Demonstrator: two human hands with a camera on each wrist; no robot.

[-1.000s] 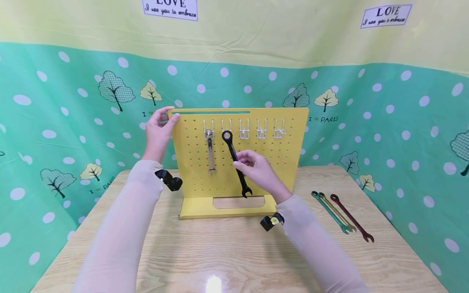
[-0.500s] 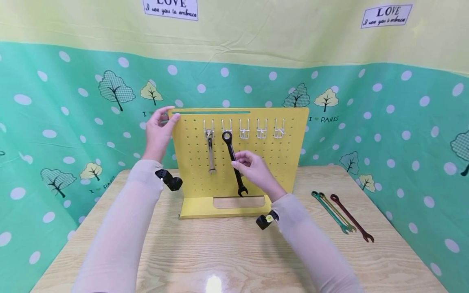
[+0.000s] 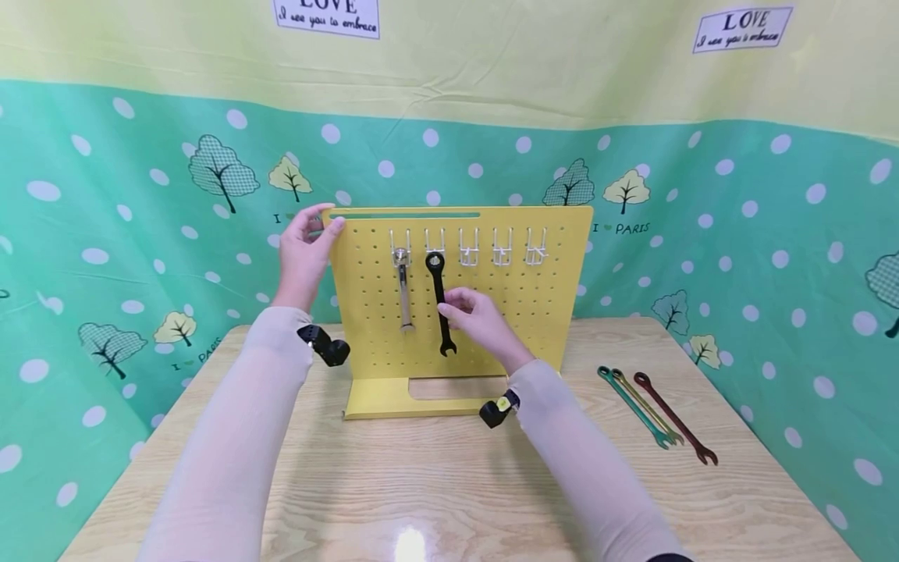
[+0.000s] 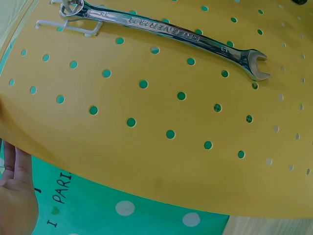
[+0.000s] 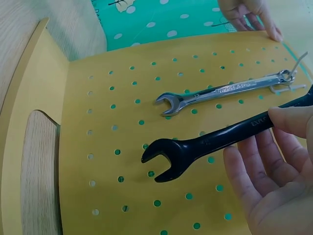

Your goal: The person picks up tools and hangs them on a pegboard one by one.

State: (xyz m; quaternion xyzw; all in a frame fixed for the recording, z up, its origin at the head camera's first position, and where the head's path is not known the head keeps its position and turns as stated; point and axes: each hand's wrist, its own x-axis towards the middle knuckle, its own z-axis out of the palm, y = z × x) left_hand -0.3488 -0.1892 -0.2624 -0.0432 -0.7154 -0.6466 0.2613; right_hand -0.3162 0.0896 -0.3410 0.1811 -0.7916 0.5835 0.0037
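My right hand (image 3: 477, 316) pinches the shaft of a black combination wrench (image 3: 441, 300) between thumb and fingers. The wrench's ring end lies at the second white hook (image 3: 435, 243) from the left, its open end hanging down before the yellow pegboard (image 3: 379, 343). Whether the ring is fully over the hook I cannot tell. My left hand (image 3: 303, 254) grips the pegboard's upper left corner, thumb on the front face. On the leftmost hook hangs a silver wrench (image 3: 404, 293), also plain in the left wrist view beside the board's holes.
On the table (image 3: 421, 484), right of the board, lie a green wrench (image 3: 635, 410), a yellow-green wrench (image 3: 649, 410) and a dark red wrench (image 3: 674, 417). Three more white hooks (image 3: 502, 248) line the board's upper right. A patterned cloth (image 3: 772, 195) hangs behind.
My right hand has moved slightly left and up, swinging the black wrench's lower end left until it hangs nearly vertical. The left hand stays at the board's corner.
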